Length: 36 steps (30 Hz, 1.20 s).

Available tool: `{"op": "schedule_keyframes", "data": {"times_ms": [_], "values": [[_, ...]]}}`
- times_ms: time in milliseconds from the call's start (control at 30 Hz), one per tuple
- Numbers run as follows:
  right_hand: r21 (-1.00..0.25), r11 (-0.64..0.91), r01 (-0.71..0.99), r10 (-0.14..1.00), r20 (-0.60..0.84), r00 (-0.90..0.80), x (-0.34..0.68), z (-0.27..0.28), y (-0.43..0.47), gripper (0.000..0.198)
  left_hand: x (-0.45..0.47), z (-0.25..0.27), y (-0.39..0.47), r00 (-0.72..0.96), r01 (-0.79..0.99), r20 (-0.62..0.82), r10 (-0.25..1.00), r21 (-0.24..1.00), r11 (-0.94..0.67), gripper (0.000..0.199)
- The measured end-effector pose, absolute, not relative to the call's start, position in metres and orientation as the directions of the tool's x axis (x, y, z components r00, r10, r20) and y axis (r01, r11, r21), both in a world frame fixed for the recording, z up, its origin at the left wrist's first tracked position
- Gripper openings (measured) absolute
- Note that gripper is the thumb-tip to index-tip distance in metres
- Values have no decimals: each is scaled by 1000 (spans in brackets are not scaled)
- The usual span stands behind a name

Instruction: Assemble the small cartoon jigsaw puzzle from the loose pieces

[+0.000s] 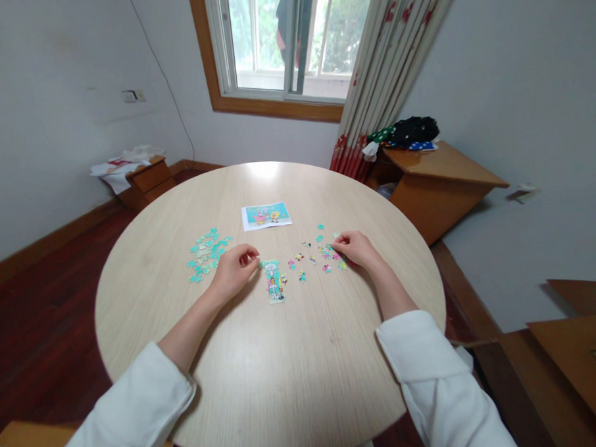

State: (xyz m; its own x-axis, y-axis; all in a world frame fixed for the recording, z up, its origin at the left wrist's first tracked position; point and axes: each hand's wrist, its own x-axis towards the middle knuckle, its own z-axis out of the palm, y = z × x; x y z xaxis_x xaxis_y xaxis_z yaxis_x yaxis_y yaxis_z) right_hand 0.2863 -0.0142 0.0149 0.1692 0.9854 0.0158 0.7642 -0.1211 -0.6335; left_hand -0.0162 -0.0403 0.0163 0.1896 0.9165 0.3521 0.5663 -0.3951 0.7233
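My left hand (237, 271) is closed in a pinch, with a small green puzzle piece (261, 265) at its fingertips. This piece is at the left edge of a partly joined jigsaw strip (273, 284), which shows a pale teal cartoon figure. My right hand (356, 247) reaches in from the right, fingertips together on a puzzle piece (335, 255) among the colourful loose pieces; the fingers partly cover it. More loose pieces, such as a yellow one (283, 278) and a teal one (302, 276), lie between the strip and my right hand.
A pile of teal puzzle pieces (203, 255) is left of my left hand. Farther back lies a printed reference picture (267, 216). Everything rests on a round wooden table (285, 382). Behind it are a window, a curtain (382, 61) and a wooden cabinet (439, 178) with cloths on top.
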Motion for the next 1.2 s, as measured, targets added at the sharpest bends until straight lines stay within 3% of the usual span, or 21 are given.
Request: {"op": "schedule_keyframes", "data": {"times_ms": [1200], "values": [[-627, -117, 770, 986, 19, 165, 286, 17, -15, 14, -17, 13, -37, 189, 567, 402, 896, 700, -434, 14]]}}
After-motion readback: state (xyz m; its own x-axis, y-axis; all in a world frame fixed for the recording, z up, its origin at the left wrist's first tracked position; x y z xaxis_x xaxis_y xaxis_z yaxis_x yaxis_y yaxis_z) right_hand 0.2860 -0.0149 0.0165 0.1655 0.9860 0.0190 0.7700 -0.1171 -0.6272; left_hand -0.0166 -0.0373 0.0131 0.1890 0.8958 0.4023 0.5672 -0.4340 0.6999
